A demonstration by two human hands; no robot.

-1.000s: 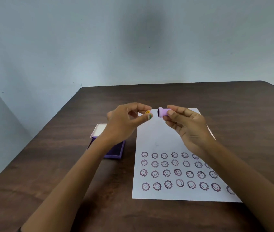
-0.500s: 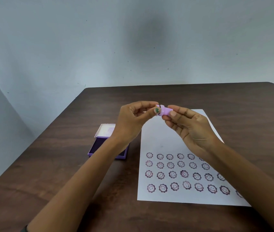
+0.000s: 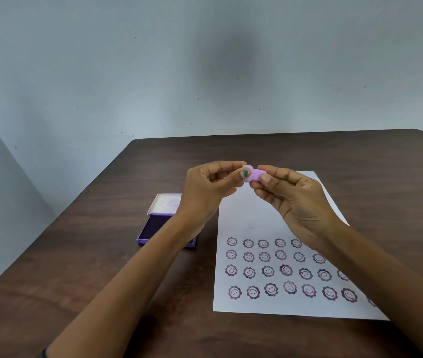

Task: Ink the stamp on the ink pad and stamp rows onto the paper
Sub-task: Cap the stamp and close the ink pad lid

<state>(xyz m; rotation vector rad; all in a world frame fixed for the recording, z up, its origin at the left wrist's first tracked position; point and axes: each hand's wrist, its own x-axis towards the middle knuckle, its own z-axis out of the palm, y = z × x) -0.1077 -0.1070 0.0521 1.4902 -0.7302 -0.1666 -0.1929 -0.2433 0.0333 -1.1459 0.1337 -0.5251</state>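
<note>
Above the far end of the paper (image 3: 246, 218), we see two sets of fingertips meeting on a small lilac stamp (image 3: 255, 174). The left hand (image 3: 206, 192) pinches the stamp's left end between thumb and forefinger, the thumb nail showing a patch of green; its other fingers curl loosely into the palm. The right hand (image 3: 291, 200) grips the stamp's right end between thumb and bent fingers, which are pressed close together. The stamp lies roughly level between the two hands, held in the air clear of the paper. We cannot tell whether its printing face is covered.

Further out, both bare forearms run back toward the near edge of the view, the right one crossing the paper's right side and hiding some prints. The paper's near half carries four rows of purple smiling-flower stamp marks (image 3: 268, 271); its far half is blank. Just left of the paper sits the open purple ink pad (image 3: 153, 228), its pale lid (image 3: 164, 204) folded back on the far side, partly hidden by the left wrist. Paper and pad lie flat on a dark wooden table (image 3: 102, 254).
</note>
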